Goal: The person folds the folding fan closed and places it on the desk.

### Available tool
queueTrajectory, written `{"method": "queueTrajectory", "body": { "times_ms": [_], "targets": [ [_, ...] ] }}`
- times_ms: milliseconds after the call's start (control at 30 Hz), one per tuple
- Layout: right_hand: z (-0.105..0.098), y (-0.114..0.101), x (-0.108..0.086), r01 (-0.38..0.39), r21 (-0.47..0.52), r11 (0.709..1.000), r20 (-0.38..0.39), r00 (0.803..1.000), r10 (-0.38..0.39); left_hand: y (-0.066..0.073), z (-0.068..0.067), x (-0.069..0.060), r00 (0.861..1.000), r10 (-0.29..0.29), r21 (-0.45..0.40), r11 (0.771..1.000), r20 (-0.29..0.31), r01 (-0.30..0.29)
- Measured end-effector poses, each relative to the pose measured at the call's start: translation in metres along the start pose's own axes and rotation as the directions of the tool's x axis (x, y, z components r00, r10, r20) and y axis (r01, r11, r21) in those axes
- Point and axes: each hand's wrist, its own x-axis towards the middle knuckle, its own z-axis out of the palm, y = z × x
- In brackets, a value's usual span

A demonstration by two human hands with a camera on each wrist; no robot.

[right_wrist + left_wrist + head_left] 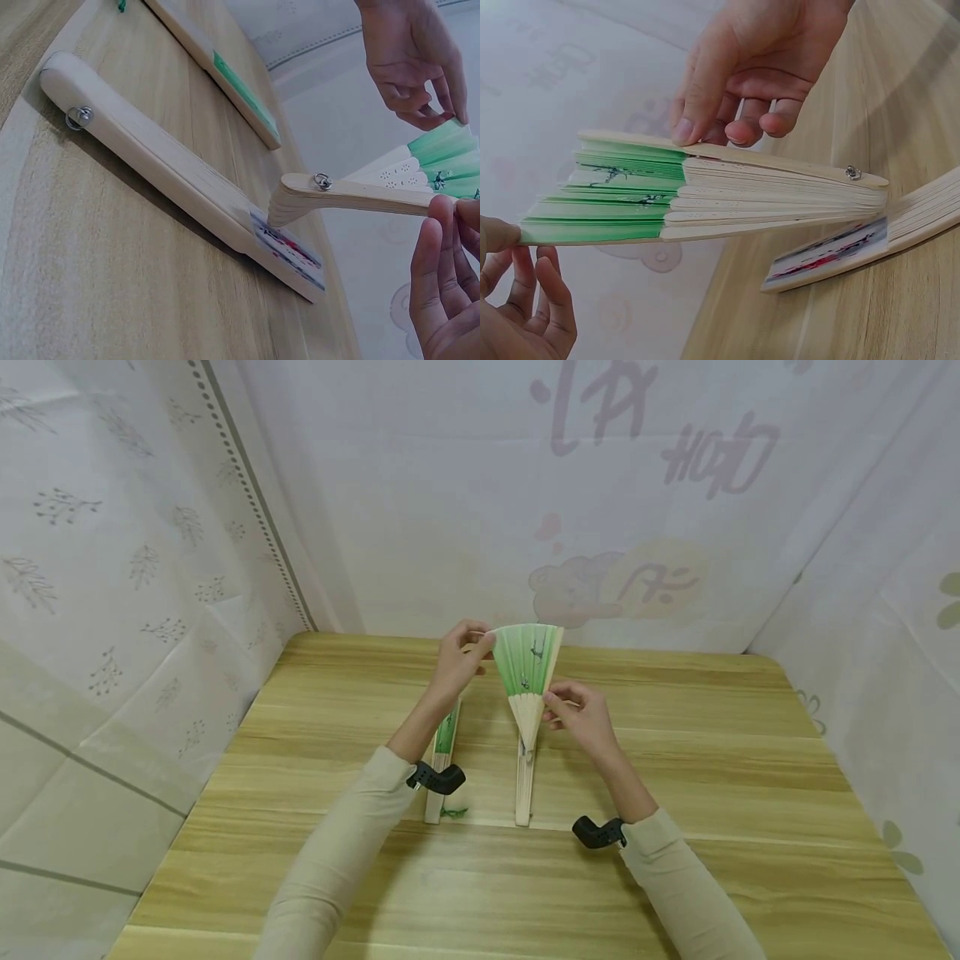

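Note:
A green folding fan [527,660] with pale wooden ribs is partly spread above the table, its pivot end pointing down. My left hand [461,656] pinches the upper left corner of its leaf between thumb and finger. On the other side, my right hand [581,714] pinches the outer rib near where leaf and bare wood meet. Below it lies a folded fan [172,165] with a grey, red-marked leaf, mostly covered in the head view. Another folded green fan [442,752] rests on the table under my left forearm.
The wooden table [675,752] reaches back to a pale printed cloth [420,510] hanging behind it. More cloth hangs at the left and right sides. A green tassel [453,812] lies beside the left folded fan.

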Motion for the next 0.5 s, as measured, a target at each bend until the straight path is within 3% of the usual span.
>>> {"method": "queueTrajectory", "body": {
  "times_ms": [500],
  "targets": [
    [0.0051, 0.0002, 0.0019, 0.005, 0.009, 1.0, 0.014, 1.0, -0.005, -0.0005, 0.0063, 0.0028, 1.0, -0.01, 0.003, 1.0, 0.018, 0.01]
  ]
}}
